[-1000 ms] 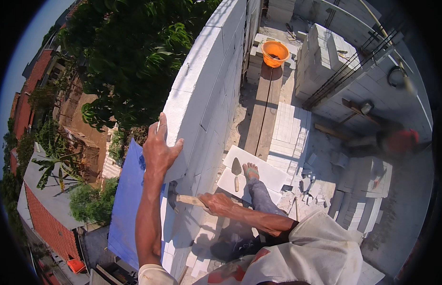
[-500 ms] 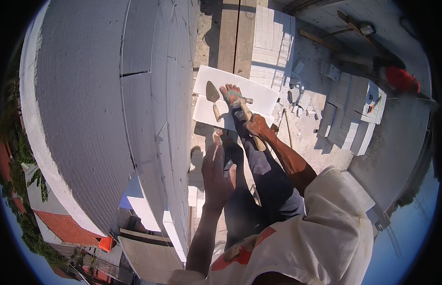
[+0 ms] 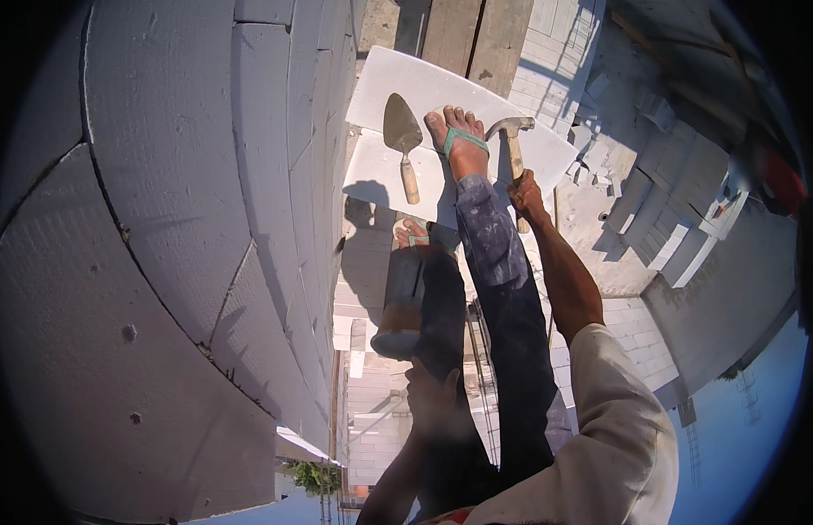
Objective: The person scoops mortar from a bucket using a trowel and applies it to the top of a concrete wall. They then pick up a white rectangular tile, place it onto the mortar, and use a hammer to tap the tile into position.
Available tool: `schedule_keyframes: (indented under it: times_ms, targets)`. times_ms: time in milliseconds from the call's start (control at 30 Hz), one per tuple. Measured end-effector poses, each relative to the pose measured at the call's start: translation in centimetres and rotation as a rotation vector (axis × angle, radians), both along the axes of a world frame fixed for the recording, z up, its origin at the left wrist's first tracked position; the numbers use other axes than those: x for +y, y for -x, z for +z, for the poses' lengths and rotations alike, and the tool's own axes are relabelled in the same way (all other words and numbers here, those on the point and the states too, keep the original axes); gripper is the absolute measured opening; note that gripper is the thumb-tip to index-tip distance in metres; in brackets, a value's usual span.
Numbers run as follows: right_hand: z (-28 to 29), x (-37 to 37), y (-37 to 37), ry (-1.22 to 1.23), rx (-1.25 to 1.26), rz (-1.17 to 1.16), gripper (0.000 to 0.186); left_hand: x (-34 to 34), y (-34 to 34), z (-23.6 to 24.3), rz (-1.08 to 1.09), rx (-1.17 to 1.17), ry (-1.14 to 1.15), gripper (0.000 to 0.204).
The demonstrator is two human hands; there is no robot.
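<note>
My right hand (image 3: pixel 527 194) is wrapped round the wooden handle of a claw hammer (image 3: pixel 515 144), its metal head up beside my sandalled right foot (image 3: pixel 466 140). That foot rests on white blocks (image 3: pixel 380 171). To its left a pointed trowel (image 3: pixel 403 131) lies flat on them, wooden grip toward me. My left hand (image 3: pixel 432 394) is low by my left leg, in shade, thumb apart from the fingers, with nothing seen in it. Just beyond it stands a dark grey bucket (image 3: pixel 399 306), beside my left shin.
A tall wall of pale blocks (image 3: pixel 179 175) rises close on my left. Wooden planks (image 3: pixel 476 39) run beyond the blocks underfoot. Broken block pieces and a block stack (image 3: pixel 669 201) stand below to the right. Someone in red (image 3: pixel 781 182) is at the far right.
My view has turned and come closer to the wall. The hammer has gone from lying across my leg to upright, right of my foot. My left hand has lowered, and the bucket now shows.
</note>
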State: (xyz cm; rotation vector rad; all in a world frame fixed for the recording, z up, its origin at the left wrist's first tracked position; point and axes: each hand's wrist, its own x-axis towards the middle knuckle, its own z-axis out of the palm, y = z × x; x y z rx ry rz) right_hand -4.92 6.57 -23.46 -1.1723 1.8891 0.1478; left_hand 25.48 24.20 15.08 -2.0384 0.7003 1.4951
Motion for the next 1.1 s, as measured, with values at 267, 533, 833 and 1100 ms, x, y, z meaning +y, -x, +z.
schedule_keyframes:
  times_ms: [267,533,833,1100]
  targets:
    - [5.4,-7.6,-10.5,0.513,-0.034,0.498,0.039,0.9,0.8,-0.3,-0.102,-0.043,-0.020,0.101]
    - [5.0,-8.7,-25.4,-0.228,-0.042,0.650,0.061,0.9,0.9,0.0,-0.157,-0.077,-0.034,0.101]
    - [10.2,-7.5,-20.2,0.284,-0.306,0.613,0.031,4.9,0.5,-0.2,0.072,0.093,0.591,0.099]
    - [33.0,-19.2,-7.1,-0.161,-0.159,0.489,0.029,6.8,2.6,7.8,0.266,0.058,0.169,0.085]
